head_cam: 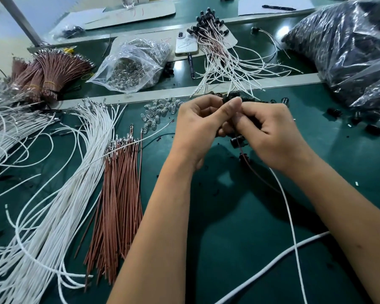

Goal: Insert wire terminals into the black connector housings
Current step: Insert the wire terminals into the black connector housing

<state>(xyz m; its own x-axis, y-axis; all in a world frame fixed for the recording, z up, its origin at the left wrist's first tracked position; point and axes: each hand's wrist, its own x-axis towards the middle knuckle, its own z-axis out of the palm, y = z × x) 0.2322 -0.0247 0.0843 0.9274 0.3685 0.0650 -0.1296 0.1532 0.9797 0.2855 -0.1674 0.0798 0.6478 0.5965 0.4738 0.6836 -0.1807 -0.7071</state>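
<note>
Mid-insertion — my left hand (198, 126) and right hand (270, 137) both pinch a black housing (239, 141), wires (281, 185) trailing — next, I'd seat the terminal fully.

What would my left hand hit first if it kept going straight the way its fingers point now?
Most likely your right hand. The left hand points rightward with its fingertips already meeting the right hand's fingers around the black connector housing pinched between them, though depth is hard to judge.
</note>
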